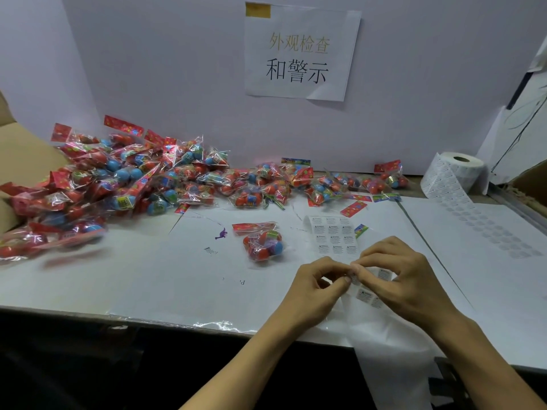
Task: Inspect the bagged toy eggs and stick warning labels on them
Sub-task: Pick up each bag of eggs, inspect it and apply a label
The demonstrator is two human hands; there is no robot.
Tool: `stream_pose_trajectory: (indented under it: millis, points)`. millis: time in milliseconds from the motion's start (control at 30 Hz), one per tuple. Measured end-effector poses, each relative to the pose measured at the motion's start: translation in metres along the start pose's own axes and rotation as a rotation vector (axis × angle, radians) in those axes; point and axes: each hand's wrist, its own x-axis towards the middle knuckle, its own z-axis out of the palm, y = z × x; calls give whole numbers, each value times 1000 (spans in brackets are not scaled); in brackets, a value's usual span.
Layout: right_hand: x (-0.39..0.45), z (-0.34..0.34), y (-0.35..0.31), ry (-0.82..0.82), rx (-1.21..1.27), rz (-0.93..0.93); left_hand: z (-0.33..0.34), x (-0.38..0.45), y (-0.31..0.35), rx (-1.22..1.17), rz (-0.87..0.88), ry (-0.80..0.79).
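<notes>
At the far left, a brown cardboard box flap (pixel 20 152) borders a large heap of clear plastic bags of red and blue toy eggs (pixel 112 179) with red printed header cards, spilling rightward along the back of the white paper-covered table (pixel 148 279). Nearer the middle, one bag of red and blue toy eggs (pixel 262 242) lies alone on the table, apart from the heap, with a small purple dinosaur figure (pixel 221 233) just to its left. On the white wall behind hangs a paper sign with Chinese characters (pixel 299 51). Right of the single bag lies a translucent backing strip of small white warning labels (pixel 334 238), which runs forward under the hands. The left hand (pixel 313 287) and right hand (pixel 405 279) meet fingertip to fingertip, fingers curled, both pinching the label strip. At the far right stands a white roll of labels (pixel 458 170), its tail trailing across the table.
</notes>
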Motion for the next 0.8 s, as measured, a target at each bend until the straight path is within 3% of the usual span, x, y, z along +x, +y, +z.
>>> stream_pose_trajectory:
  millis: [267, 333, 400, 467, 533, 600, 733, 800]
  points:
    - [-5, 10, 23, 70, 283, 253, 0, -2, 1, 47, -21, -24]
    - [-6, 10, 32, 235, 145, 336, 1, -2, 2, 59, -35, 18]
    - [-7, 3, 45, 513, 34, 481, 2, -1, 1, 94, -54, 84]
    - [-7, -8, 50, 722, 13, 558, 4, -1, -3, 266, -75, 90]
    - [-8, -13, 51, 752, -86, 461, 7, -2, -4, 385, -71, 69]
    - [-5, -10, 41, 668, -149, 320, 8, -2, -2, 313, -37, 101]
    - [5, 17, 12, 519, -220, 62, -3, 5, 3, -197, -108, 159]
    - [7, 34, 0, 452, -261, -14, -6, 5, 4, -319, -174, 129]
